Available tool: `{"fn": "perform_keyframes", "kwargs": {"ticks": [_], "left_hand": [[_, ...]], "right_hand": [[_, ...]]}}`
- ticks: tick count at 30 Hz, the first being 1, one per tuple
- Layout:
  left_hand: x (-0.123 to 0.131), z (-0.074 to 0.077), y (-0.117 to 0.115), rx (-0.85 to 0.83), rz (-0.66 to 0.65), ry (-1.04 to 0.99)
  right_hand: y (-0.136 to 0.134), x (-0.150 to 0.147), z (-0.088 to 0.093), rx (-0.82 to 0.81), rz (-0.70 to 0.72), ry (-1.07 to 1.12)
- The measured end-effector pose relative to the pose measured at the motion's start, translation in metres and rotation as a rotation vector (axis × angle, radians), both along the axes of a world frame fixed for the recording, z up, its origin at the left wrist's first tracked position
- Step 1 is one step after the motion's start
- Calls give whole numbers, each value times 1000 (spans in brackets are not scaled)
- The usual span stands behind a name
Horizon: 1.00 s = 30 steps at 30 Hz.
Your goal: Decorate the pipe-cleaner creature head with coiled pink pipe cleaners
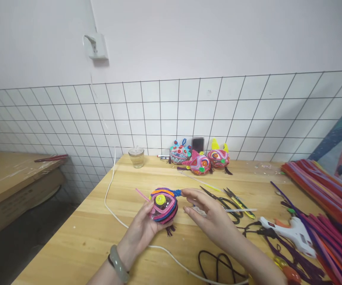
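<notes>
My left hand is closed around a round craft ball covered in coloured pipe cleaners. A yellow coil sits on its front like an eye, with pink, orange, blue and purple bands around it. A pink strand sticks out at its upper left, and a dark tassel hangs below. From its upper right a blue braided piece projects. My right hand has its thumb apart from its stretched fingers, with the fingertips at the tip of the blue piece.
Several finished craft balls stand by the tiled wall, right of a glass cup. Black scissors, pliers and a white glue gun lie to the right. Bundled pipe cleaners fill the right edge. A white cable crosses the table.
</notes>
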<state>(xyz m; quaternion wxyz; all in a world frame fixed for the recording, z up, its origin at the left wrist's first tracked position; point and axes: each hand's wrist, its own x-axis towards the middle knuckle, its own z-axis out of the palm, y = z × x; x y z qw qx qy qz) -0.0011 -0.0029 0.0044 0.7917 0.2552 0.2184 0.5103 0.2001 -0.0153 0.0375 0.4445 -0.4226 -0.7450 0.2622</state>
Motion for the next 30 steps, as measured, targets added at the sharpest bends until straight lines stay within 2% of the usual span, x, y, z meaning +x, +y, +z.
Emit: {"fn": "perform_keyframes", "kwargs": {"ticks": [14, 23, 30], "left_hand": [[1, 0, 0, -1, -6, -7], [2, 3, -4, 86, 35, 100], [3, 4, -6, 156, 10, 126]], "right_hand": [[-1, 1, 0, -3, -18, -38], [2, 2, -1, -15, -36, -30], [4, 4, -1, -35, -56, -50]]}}
